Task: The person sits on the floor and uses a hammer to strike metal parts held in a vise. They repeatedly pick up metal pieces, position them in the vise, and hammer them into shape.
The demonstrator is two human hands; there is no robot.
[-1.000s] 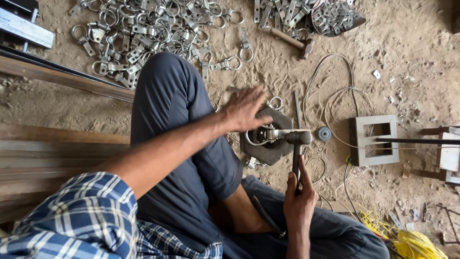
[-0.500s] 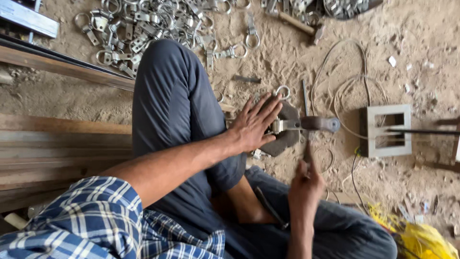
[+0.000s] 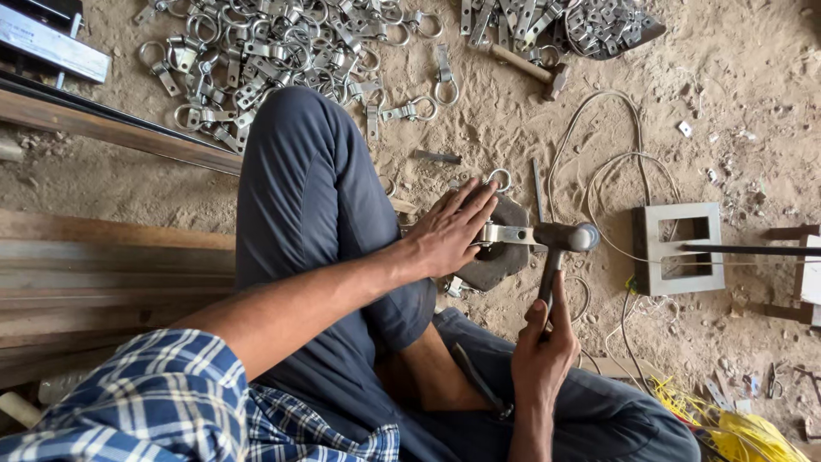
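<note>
My left hand [image 3: 451,229] lies flat with fingers spread, pressing a small metal bracket [image 3: 506,233] onto a dark round iron block [image 3: 500,257] on the sandy ground. My right hand [image 3: 543,349] grips the handle of a hammer [image 3: 560,244]. The hammer's head rests against the end of the bracket. My legs in dark trousers are folded around the block.
A heap of metal ring clamps [image 3: 282,60] lies at the top, with a second hammer [image 3: 530,68] beside it. A grey square metal frame [image 3: 677,248] and white cable [image 3: 599,162] sit to the right. Long steel bars [image 3: 111,128] and planks lie at left. Yellow wire [image 3: 735,428] is at bottom right.
The hammer head has swung down from beside the block onto the bracket's end. My left hand stays on the bracket. The view has shifted slightly.
</note>
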